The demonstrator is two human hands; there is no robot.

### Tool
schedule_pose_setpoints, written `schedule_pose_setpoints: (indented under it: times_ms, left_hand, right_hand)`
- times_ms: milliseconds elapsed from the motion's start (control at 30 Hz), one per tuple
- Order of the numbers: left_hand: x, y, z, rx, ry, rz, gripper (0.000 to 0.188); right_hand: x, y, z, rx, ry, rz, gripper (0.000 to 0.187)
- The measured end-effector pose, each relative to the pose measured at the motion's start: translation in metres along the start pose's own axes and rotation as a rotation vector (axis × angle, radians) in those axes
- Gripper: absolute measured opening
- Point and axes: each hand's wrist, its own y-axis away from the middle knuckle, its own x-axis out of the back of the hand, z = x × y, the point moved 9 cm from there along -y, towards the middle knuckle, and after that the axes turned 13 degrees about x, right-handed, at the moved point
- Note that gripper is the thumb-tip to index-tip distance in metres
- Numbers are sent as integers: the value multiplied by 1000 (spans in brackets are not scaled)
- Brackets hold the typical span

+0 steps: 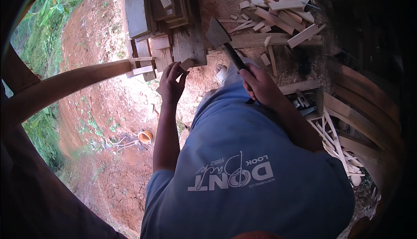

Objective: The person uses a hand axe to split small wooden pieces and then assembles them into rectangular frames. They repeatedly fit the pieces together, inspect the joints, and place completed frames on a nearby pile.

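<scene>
In front of me, on the left, my left hand pinches a small wooden block between thumb and fingers. The block is at the near end of a stack of planks and boards; I cannot tell whether it touches the wood below. My right hand is wrapped round the dark handle of a broad-bladed chopping tool. Its flat grey blade is raised, pointing forward and to the left, apart from the block. Short wood pieces lie at the stack's near end.
A heap of wood offcuts lies on the ground at the far right. A curved wooden beam crosses from the left toward the stack. An orange bowl-like container sits on the reddish soil at left. More timber strips lie at right.
</scene>
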Motion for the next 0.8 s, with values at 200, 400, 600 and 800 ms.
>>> schedule_pose_setpoints:
  times_ms: [200, 400, 600, 800]
  left_hand:
    - [-2, -2, -10, 48, 7, 14, 43]
    - [2, -5, -1, -27, 22, 59, 39]
    - [20, -20, 1, 179, 98, -18, 37]
    - [38, -4, 11, 566, 409, -266, 36]
  right_hand:
    - [10, 3, 12, -21, -13, 46, 30]
    - [9, -1, 18, -39, -18, 28, 33]
    - [-10, -38, 16, -43, 273, -171, 37]
    - [-54, -78, -10, 389, 473, -257, 52]
